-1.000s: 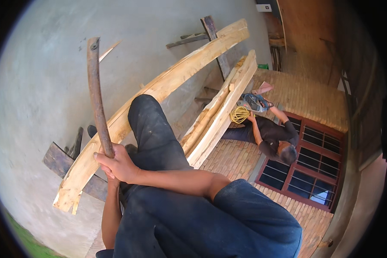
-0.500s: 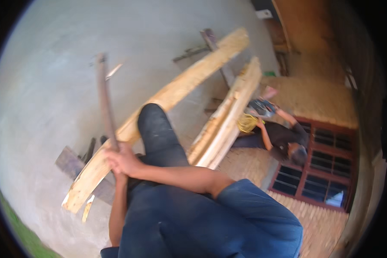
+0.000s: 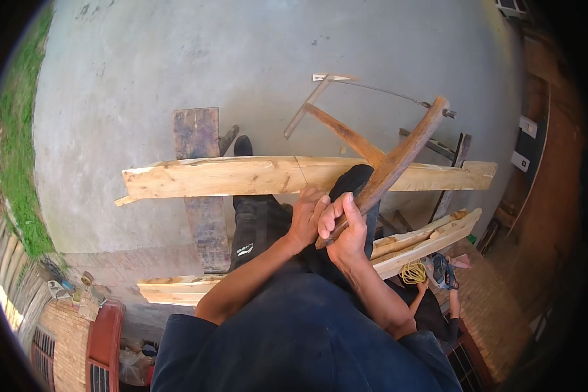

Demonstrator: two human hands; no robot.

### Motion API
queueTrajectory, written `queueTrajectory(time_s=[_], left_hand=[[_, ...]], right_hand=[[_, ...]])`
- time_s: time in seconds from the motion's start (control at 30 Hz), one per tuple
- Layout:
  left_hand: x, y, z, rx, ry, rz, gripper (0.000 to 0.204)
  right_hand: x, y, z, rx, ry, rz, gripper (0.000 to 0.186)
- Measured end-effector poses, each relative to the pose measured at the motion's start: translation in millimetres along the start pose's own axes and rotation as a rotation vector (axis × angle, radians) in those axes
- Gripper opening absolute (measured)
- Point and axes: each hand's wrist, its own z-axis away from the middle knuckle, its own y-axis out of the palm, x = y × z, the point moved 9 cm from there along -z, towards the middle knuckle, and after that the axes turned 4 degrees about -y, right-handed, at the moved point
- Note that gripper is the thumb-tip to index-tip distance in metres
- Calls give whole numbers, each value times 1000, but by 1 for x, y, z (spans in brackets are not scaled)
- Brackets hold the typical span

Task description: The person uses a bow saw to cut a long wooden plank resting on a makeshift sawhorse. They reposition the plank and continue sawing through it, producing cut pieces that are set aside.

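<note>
A wooden frame saw (image 3: pixel 389 166) stands tilted over a long pale plank (image 3: pixel 209 178). My right hand (image 3: pixel 347 228) is wrapped round the lower part of its near arm. Close against it, my left hand (image 3: pixel 309 215) is closed at the saw's lower end, its grip partly hidden. A thin dark line crosses the plank just beyond my hands; whether it is the blade or a cut I cannot tell. My dark-clad leg (image 3: pixel 354 181) presses on the plank beside the saw.
A worn board (image 3: pixel 199 134) supports the plank's left part, a dark wooden support (image 3: pixel 462 151) its right. Another timber (image 3: pixel 428 243) lies nearer me. At the lower right a person (image 3: pixel 431 313) holds a power tool (image 3: pixel 443 271) beside a yellow coil (image 3: pixel 413 272). Grass (image 3: pixel 19 150) borders the concrete floor.
My view has turned, so the plank now lies across it. The saw's whole frame has come into sight, and its near arm leans to the right. My hands stay together.
</note>
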Motion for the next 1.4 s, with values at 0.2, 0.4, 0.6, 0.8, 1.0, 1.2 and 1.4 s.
queueTrajectory(time_s=[0.2, 0.4, 0.6, 0.8, 1.0, 1.2, 1.4], left_hand=[[-58, 7, 6, 21, 29, -11, 34], [-86, 12, 9, 137, 75, -58, 33], [-3, 8, -19, 187, 8, -116, 38], [-29, 13, -9, 170, -48, -146, 39], [-85, 24, 12, 231, 80, -121, 32], [1, 14, -13, 180, -14, -128, 36], [-18, 22, -12, 263, -1, -155, 35]], right_hand=[[33, 9, 37, -43, 15, -12, 44], [56, 21, 56, -25, -41, -147, 43], [13, 9, -9, -67, -49, -66, 36], [32, 9, 17, -61, 5, -29, 28], [62, 15, 63, 64, 12, 37, 24], [18, 0, -2, -56, -7, -65, 28], [20, -13, 13, -163, 2, -141, 32]])
